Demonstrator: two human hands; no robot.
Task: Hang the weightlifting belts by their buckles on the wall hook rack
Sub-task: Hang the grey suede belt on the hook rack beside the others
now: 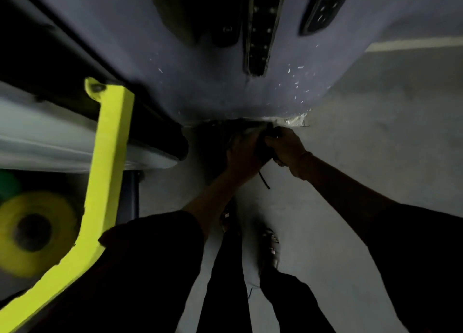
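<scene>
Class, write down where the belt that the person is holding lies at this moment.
Head view, centre: the belt is low at the foot of the wall, gripped between the left hand and right hand.

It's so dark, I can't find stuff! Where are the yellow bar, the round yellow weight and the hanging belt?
yellow bar (pixel 110 145): head view, its straight middle.
round yellow weight (pixel 57 215): head view, its flat face.
hanging belt (pixel 259 32): head view, its studded strip.

The person wears a black top with short sleeves; the left sleeve and the right sleeve leave the forearms bare. A thin orange band goes round the wrist of the right hand. The trousers are dark, and the shoes are dark with pale markings.
</scene>
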